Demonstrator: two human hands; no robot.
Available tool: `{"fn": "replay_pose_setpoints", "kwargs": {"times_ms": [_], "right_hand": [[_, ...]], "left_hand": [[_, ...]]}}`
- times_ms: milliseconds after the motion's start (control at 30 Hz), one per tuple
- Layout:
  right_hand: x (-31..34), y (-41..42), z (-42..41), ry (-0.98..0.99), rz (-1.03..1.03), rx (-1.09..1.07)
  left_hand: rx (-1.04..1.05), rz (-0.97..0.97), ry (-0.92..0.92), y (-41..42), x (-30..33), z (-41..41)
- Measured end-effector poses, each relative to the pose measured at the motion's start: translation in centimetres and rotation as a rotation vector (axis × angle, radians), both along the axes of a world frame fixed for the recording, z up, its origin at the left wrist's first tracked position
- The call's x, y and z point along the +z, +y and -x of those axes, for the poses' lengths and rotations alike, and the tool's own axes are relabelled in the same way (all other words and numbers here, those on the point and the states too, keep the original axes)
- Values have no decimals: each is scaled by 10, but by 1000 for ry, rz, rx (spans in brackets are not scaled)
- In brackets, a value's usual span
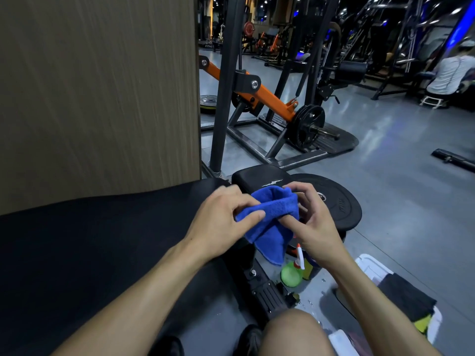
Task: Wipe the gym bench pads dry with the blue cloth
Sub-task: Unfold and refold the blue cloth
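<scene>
the knee sits lowest in view, with the green spray bottle on the floor just beyond it and a white bin of dark cloths off to the right.

step in hand, as judged: the blue cloth is being gathered and folded into a pad before it meets the bench. to do this well, fold it so a flat, dry face points outward, tuck the hanging corner in so it cannot drag on the floor, and keep enough bulk under the palm to press evenly. then work each pad in overlapping strokes from one end to the other, and turn the cloth to a fresh face once it is damp.

hand pose: both forearms reach forward and converge over the gap between the pads. the left hand pinches the left edge of the cloth between thumb and fingers, knuckles up. the right hand grips the right side, fingers curled over the top fold and thumb pressed in below. the cloth is held in the air between the two hands, one corner hanging down; it does not touch the padding.

the long pad lies to the left below the hands. the small pad sits just past the cloth, with a weight plate beside it. whether either pad is wet cannot be told.
</scene>
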State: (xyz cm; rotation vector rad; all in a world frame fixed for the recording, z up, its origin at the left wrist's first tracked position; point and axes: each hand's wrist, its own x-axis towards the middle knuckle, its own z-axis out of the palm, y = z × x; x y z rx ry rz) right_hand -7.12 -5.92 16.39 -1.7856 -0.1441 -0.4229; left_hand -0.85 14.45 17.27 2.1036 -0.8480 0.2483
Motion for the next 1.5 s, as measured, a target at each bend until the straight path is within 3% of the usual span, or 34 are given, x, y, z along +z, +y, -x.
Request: {"fn": "replay_pose_setpoints", "kwargs": {"times_ms": [233,367,500,600,833,1000,1133,1300,1500], "right_hand": [[1,-4,-6,60,-68,123],[-3,-5,-9,70,-53,96],[-10,-13,-16,88,369,-94],[-10,-22,-22,81,596,-107],[-6,-14,-24,185,371,198],[-9,-18,-19,96,468,179],[10,-34,-19,64,639,166],[52,-45,-29,-85,708,153],[82,-64,-36,126,637,175]], "left_hand": [[-108,136,85,-11,-1,-9],[-34,126,-64,-14,-3,-17],[-62,192,1,-15,-2,-21],[-91,244,107,-13,-1,-27],[-50,340,164,-9,5,-35],[101,399,240,12,5,-51],[164,312,225,33,0,-57],[46,136,224,50,-5,-61],[-52,126,182,59,-2,-58]]}}
